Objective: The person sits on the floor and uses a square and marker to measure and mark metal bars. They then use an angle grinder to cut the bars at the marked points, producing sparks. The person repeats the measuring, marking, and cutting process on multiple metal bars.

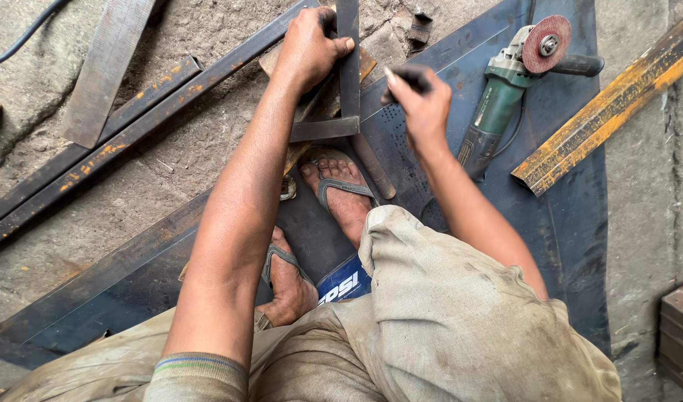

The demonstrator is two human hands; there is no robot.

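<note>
The left hand point(305, 46) has its fingers wrapped tight around the upright blade of a steel try square point(347, 82), thumb hooked over the far edge. The square's long blade runs away from the person, and its short leg lies crosswise just below the fingers, toward the sandalled foot point(340, 190). Just to the right, the right hand point(423, 104) pinches a small dark marking piece point(408, 78), fingers narrow and closed on it; what it is exactly I cannot tell. Its tip sits just beside the blade's right edge, apart by a thin gap, so the right hand is the nearer one to the line along that edge. Under both hands lies a dark steel sheet point(565, 223). Beyond the left fingers, a long steel tube point(155, 112) runs diagonally off to the left. Out past the right hand rests a green angle grinder point(505, 89), disc up, and further right a rusty yellow angle bar point(609, 112).
</note>
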